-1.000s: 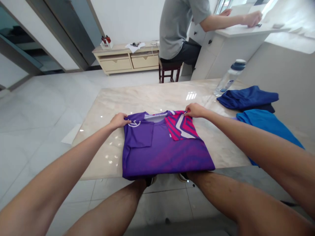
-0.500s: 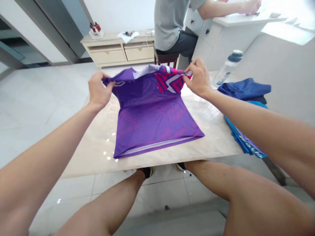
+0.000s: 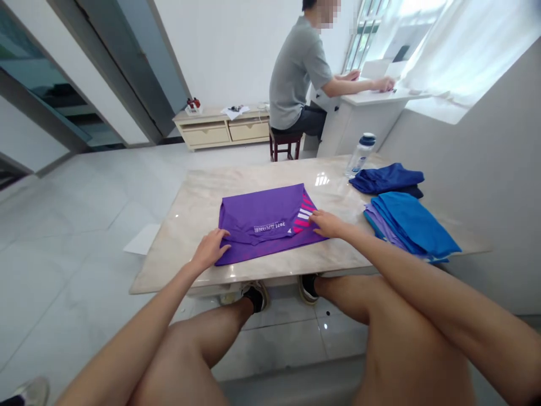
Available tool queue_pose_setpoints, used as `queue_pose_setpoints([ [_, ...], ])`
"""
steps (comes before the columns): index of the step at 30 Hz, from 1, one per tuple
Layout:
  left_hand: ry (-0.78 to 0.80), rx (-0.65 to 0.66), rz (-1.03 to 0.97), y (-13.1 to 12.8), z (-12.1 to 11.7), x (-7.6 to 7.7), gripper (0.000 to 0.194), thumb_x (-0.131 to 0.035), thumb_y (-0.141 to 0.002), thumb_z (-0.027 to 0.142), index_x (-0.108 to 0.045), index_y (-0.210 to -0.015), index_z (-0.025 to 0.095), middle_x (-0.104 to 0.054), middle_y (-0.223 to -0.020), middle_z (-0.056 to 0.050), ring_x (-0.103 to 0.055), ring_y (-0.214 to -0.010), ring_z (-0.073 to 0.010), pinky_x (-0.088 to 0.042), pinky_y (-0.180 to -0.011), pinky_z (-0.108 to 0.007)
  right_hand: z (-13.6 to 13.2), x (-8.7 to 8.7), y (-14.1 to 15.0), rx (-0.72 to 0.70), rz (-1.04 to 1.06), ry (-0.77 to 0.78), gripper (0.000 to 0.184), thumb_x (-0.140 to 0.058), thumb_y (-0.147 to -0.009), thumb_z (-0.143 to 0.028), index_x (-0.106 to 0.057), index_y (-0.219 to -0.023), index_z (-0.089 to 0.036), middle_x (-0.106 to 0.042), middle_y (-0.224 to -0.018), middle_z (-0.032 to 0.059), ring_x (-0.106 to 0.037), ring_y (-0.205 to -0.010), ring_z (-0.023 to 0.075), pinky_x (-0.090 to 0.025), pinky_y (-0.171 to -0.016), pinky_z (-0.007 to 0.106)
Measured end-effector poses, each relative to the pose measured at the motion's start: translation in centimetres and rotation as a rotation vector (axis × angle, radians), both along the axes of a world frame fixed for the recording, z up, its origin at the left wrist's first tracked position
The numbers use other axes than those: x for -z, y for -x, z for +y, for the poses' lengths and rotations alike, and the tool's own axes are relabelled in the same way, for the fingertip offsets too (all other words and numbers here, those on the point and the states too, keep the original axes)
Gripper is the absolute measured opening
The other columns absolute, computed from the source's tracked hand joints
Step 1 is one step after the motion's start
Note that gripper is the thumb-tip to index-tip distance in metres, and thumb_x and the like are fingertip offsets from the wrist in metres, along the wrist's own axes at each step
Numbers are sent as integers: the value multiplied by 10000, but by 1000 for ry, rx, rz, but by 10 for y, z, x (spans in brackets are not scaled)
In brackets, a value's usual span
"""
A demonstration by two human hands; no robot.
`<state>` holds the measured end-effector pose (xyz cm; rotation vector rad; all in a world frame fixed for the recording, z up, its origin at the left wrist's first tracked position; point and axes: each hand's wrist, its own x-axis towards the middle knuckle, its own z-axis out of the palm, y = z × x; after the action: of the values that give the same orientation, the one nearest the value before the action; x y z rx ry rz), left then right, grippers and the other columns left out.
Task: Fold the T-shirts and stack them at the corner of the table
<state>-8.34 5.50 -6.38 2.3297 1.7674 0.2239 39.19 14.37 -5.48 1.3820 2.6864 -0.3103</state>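
Observation:
A purple shirt (image 3: 264, 217) with pink and white stripes lies folded in half on the marble table (image 3: 198, 208). My left hand (image 3: 210, 248) rests flat at the shirt's near left corner, fingers stretched out. My right hand (image 3: 326, 222) lies flat on the near right edge beside the striped patch, fingers apart. Neither hand grips the cloth.
Folded blue shirts (image 3: 412, 223) and a dark blue one (image 3: 386, 179) sit at the table's right, with a water bottle (image 3: 360, 153) behind. Another person (image 3: 298, 79) sits at a white desk beyond. A low cabinet (image 3: 220, 127) stands by the far wall.
The collar end, lifted by both hands, has been brought toward me and laid over the lower part. Both hands have let go and now lie flat on the folded shirt.

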Motion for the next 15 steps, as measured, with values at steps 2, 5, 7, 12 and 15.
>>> queue_pose_setpoints([
  [2,22,48,2,-2,-1,5,283,-695,-962,295,-679,-1239,238,-731,-1270,-105,-694,-1200,-318,-536,-1053,-450,-2,6,9,-108,39,-21,345,-705,-922,-154,-742,-1265,-145,-693,-1293,187,-652,-1216,336,-508,-1074,424],
  [5,15,79,0,-5,5,14,303,-640,-1007,301,-672,-1303,242,-733,-1247,-103,-709,-1148,-308,-549,-1017,-444,1,15,20,-222,72,-103,332,-698,-956,-188,-723,-1282,-128,-676,-1306,200,-633,-1225,342,-493,-1092,448],
  [7,-23,72,-14,-5,10,20,298,-630,-1014,306,-681,-1301,247,-734,-1212,-100,-708,-1123,-302,-552,-994,-433,5,20,26,-258,89,-151,293,-698,-977,-216,-727,-1257,-137,-677,-1284,191,-635,-1186,332,-493,-1065,438],
  [12,-71,72,-60,-5,23,30,170,-604,-1032,346,-743,-1058,252,-732,-1076,-83,-686,-1048,-286,-542,-961,-416,12,29,31,-324,82,-178,206,-560,-1059,-187,-758,-1111,-160,-699,-1133,144,-649,-1002,263,-487,-962,366],
  [15,-72,64,-116,-6,26,30,187,-602,-1034,352,-752,-988,251,-728,-1044,-73,-679,-1020,-270,-536,-951,-406,13,30,31,-335,105,-184,222,-547,-1074,-202,-765,-1066,-159,-706,-1099,142,-645,-980,262,-481,-947,365],
])
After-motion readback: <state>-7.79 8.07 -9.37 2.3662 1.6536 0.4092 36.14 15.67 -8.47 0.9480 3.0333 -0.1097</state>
